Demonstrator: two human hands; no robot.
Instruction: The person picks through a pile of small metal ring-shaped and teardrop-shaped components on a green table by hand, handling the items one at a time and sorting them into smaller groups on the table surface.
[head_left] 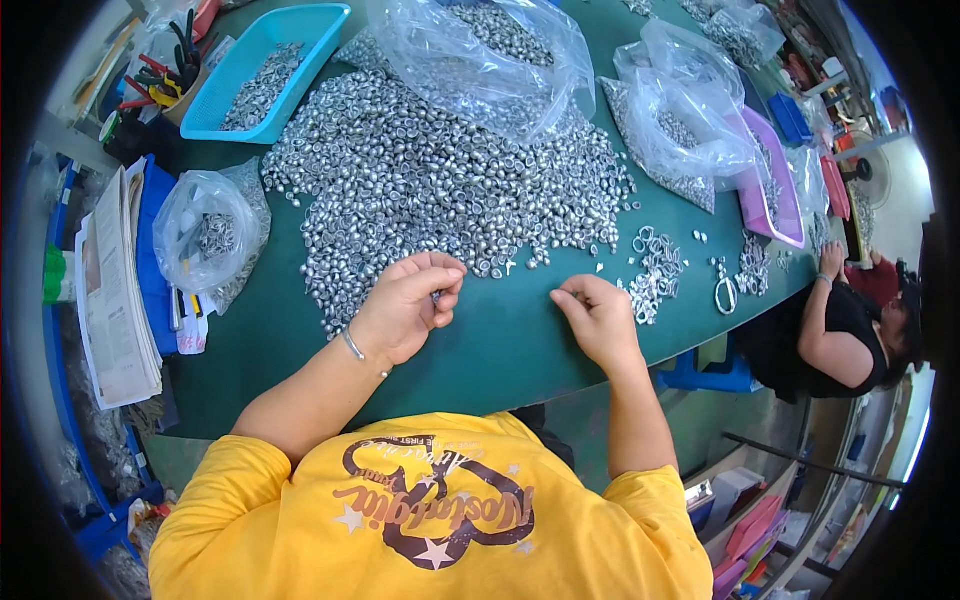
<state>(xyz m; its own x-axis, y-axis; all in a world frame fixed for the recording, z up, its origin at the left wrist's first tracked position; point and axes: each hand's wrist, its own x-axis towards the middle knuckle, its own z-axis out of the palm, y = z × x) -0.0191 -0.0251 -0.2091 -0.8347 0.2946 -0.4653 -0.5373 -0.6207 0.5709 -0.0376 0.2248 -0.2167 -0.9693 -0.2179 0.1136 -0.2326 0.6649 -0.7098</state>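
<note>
Your left hand (405,305) is pinching one small silver ring at the edge of the big pile of metal rings (440,185) on the green counter (500,340). Your right hand (598,318) rests curled with fingertips pressed together, apparently empty. Keep picking from the near edge so the heap doesn't slide.

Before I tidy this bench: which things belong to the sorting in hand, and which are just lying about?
In use:
left hand, pinching a small silver piece
right hand, fingertips on the green table
big heap of small silver metal caps
cluster of silver rings

Lying about:
blue plastic tray
clear plastic bags
stack of papers
</note>
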